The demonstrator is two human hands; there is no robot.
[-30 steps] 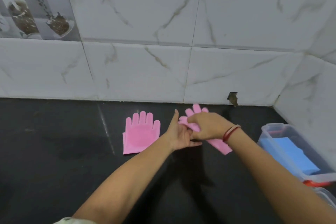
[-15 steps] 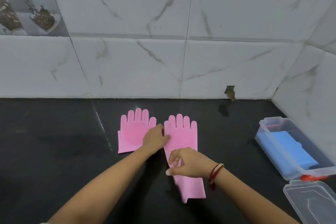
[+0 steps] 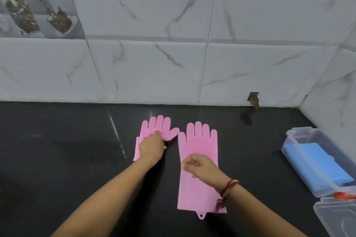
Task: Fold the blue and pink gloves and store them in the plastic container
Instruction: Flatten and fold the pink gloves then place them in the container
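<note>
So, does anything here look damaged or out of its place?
Yes: the wall tile has a broken hole at its base, above the dark counter. The container lid lies off, beside the plastic container.

Pink gloves (image 3: 198, 159) on black counter (image 3: 57, 159); white marbled tiles (image 3: 154, 63).

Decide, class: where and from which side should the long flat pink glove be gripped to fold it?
Probably grip the cuff end of the long pink glove, coming from the near side. It lies flat, fingers toward the wall, and the cuff edge nearest the person is uncovered, so it could lift toward the fingers.
</note>
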